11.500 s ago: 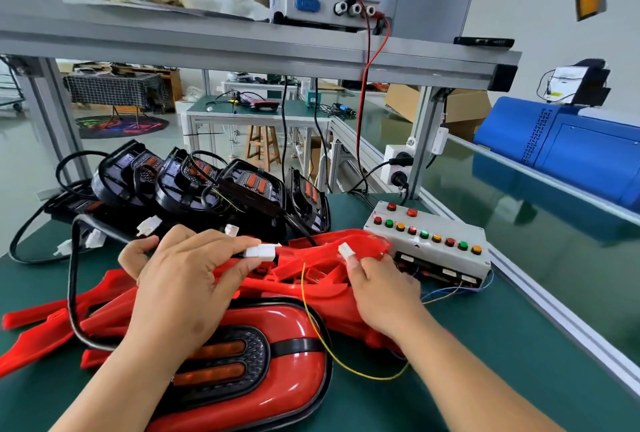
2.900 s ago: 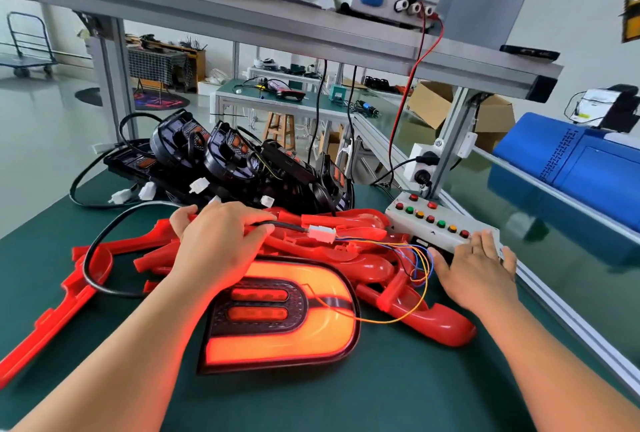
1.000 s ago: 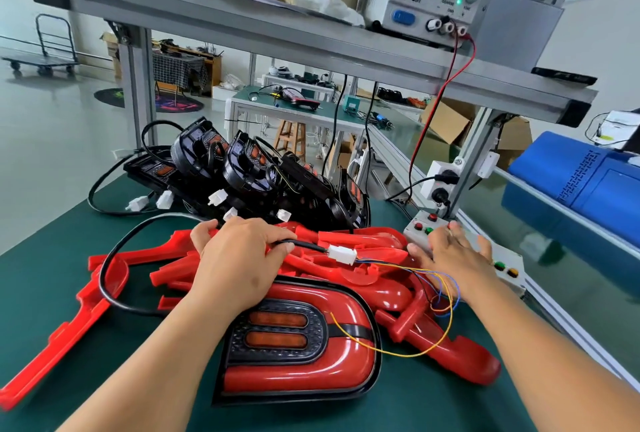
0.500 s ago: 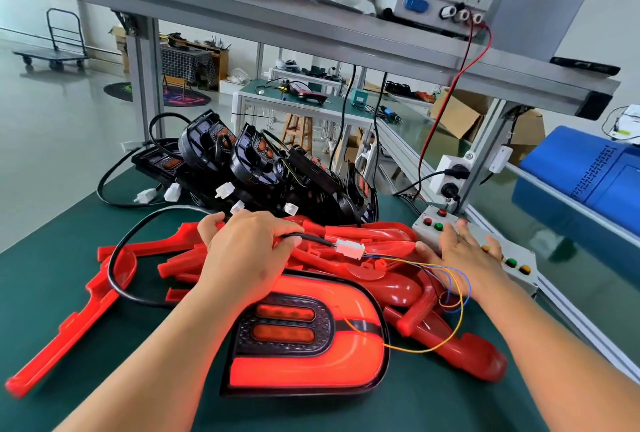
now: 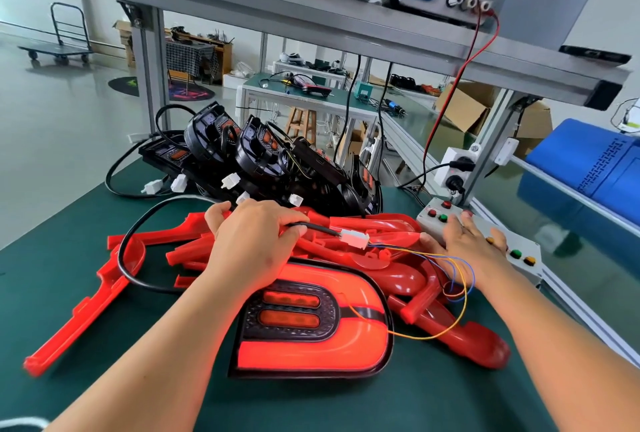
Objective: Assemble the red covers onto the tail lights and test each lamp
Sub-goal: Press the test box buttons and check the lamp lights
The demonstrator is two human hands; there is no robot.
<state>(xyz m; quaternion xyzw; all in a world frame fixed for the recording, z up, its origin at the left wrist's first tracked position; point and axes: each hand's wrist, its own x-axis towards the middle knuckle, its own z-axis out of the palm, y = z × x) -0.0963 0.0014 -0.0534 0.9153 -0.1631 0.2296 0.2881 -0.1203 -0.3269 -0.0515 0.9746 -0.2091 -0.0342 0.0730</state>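
There, right hand (image 5: 468, 241) near bench edge (image 5: 588, 314).

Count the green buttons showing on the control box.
2. One green button is at the control box's far end, by red ones; the other at its near end, by a yellow one. The right hand may hide more.

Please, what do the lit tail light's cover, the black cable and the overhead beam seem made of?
Tail light cover: glossy translucent red plastic, probably; light glows through it. Black cable: matte rubbery sheath; it bends in a loop. Overhead beam: likely aluminium, dull silver, with a long groove.
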